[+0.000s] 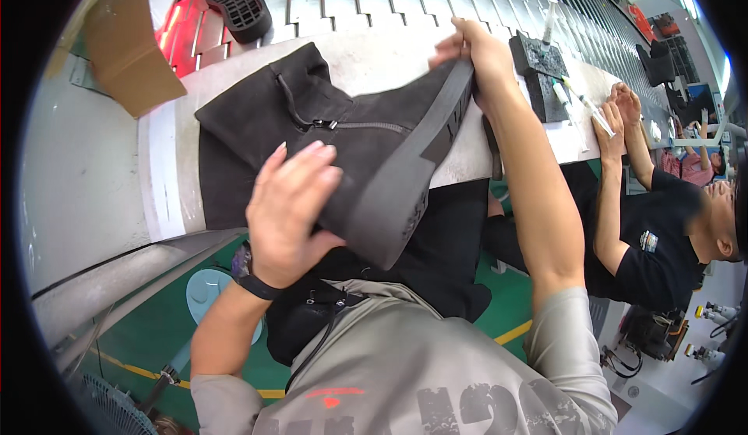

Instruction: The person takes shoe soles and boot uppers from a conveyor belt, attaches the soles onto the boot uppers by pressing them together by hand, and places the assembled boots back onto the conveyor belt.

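Note:
A black ankle boot [366,162] with a side zipper lies on its side at the edge of the pale worktop. Its shaft spreads to the left, and its thick sole faces right and toward me. My right hand [481,61] is closed round the toe end, its fingers reaching over the front. Over the side near the heel, my left hand [290,205] has its fingers stretched out, slightly blurred, with the thumb against the heel edge. A dark band sits on my left wrist.
Beyond the worktop [175,154] runs a metal slat conveyor [366,0] carrying a dark shoe sole [238,5]. Cardboard [128,41] stands at far left. Black blocks [540,65] and syringes [580,101] lie right, near a co-worker's hands [615,119].

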A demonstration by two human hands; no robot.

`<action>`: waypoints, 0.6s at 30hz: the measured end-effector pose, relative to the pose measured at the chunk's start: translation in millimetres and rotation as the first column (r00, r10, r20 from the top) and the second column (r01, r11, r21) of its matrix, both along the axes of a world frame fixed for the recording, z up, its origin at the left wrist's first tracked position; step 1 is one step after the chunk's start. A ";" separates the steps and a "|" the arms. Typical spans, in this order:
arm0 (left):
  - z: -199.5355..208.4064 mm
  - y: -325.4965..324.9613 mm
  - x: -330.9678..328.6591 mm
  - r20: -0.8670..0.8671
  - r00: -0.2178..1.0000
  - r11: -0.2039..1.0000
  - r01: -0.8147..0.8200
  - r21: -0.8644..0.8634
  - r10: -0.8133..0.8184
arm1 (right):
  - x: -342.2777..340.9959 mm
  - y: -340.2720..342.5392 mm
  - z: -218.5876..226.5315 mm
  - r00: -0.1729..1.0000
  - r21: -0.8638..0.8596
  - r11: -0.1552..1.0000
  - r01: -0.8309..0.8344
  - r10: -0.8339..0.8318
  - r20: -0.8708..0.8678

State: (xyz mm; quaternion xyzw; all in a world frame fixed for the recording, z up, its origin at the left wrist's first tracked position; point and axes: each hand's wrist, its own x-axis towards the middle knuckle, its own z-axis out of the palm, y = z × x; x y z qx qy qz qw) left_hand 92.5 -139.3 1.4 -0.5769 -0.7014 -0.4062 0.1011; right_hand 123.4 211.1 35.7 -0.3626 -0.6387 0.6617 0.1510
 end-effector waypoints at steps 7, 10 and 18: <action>48.6 48.9 -104.2 -0.093 0.968 0.972 -0.227 0.053 0.231 | 83.1 -63.9 -9.2 0.919 0.210 0.896 -0.392 0.368 0.144; 48.8 107.7 -99.9 0.189 0.939 0.911 -0.208 -0.357 0.289 | 76.6 -62.8 -14.3 0.971 0.108 0.993 0.043 -0.016 -0.239; 30.3 131.7 -91.4 0.219 0.943 0.897 -0.140 -0.419 0.249 | 1.4 -43.1 0.7 0.946 -0.018 0.990 -0.139 0.127 -0.297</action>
